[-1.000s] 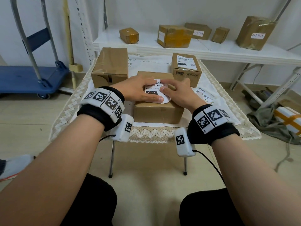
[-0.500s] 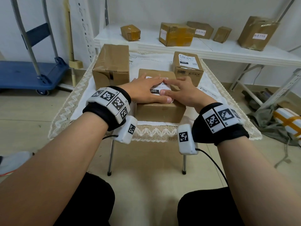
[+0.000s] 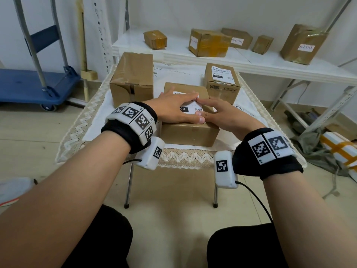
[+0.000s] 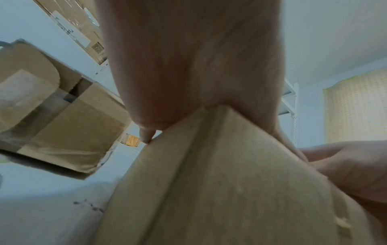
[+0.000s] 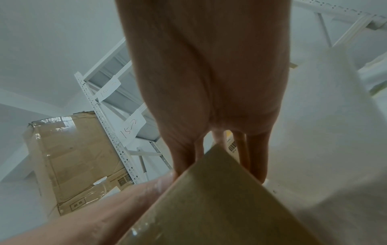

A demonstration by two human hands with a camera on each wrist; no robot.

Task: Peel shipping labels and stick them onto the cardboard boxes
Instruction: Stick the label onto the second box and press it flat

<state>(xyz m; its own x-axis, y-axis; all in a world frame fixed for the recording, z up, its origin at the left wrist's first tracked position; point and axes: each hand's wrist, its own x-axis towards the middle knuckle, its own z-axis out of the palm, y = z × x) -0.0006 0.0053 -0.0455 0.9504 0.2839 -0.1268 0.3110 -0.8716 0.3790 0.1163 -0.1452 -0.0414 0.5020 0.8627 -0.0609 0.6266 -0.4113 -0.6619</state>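
Note:
A low cardboard box (image 3: 189, 132) sits at the front middle of the small table. A white shipping label (image 3: 191, 109) lies on its top, mostly covered by my hands. My left hand (image 3: 173, 107) lies flat on the label with straight fingers, thumb at the box's front edge. My right hand (image 3: 218, 113) presses the label's right side with straight fingers, its fingertips meeting the left hand's. In the left wrist view the palm (image 4: 188, 66) rests on the box corner (image 4: 220, 165). In the right wrist view the fingers (image 5: 257, 157) reach over the box edge (image 5: 213, 190).
A taller plain box (image 3: 133, 78) stands at the table's back left. A labelled box (image 3: 222, 82) stands at the back right. More label sheets (image 3: 245, 111) lie on the cloth at the right. A white shelf (image 3: 251, 62) behind carries several boxes. A blue trolley (image 3: 34, 86) stands on the left.
Both hands have slid over the label toward the right and far side of the box top, flattening it. The head view has shifted slightly closer.

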